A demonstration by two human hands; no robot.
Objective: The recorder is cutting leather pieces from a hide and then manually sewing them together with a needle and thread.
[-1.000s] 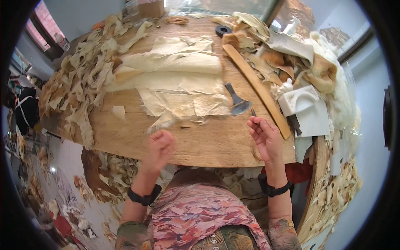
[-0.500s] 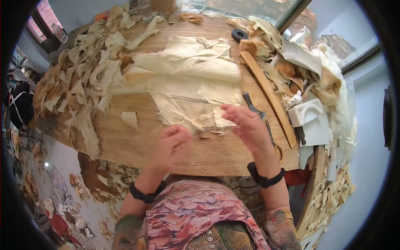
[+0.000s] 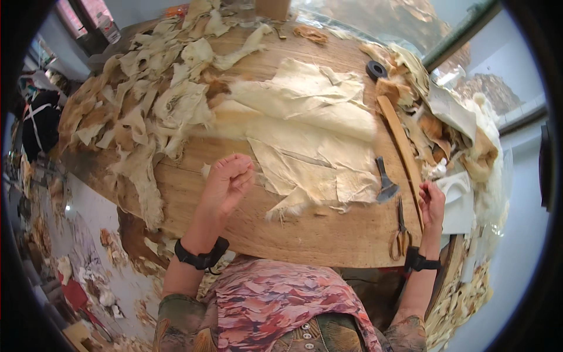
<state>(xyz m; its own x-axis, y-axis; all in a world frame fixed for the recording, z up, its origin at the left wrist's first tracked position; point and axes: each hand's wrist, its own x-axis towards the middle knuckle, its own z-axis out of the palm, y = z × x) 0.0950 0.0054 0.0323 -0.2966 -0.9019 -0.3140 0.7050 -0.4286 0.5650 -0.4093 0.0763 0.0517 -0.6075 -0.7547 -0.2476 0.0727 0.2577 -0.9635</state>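
A large pale piece of hide point(image 3: 316, 126), made of several overlapping sections with furry edges, lies on the wooden table point(image 3: 305, 237). Left of its near edge, above the wood, is my left hand point(image 3: 230, 182); its fingers are curled in, and whatever they may hold is hidden. My right hand point(image 3: 433, 204) is at the table's right side, beside a white block point(image 3: 454, 186). Its fingers are closed around a small dark thing, mostly covered. A dark tool with a flared end point(image 3: 385, 183) touches the hide's right edge. Scissors point(image 3: 400, 232) lie nearer me.
Heaped hide scraps point(image 3: 138, 111) cover the table's left side. A long wooden strip point(image 3: 402, 141) lies to the right, with a black tape roll point(image 3: 376, 70) beyond it. More hides and white fur point(image 3: 484, 123) are piled along the window. Scraps litter the floor point(image 3: 97, 217).
My right hand has moved right, from the hide's near edge to beside the white block, and closed. My left hand has risen slightly and stays curled. The view has shifted.
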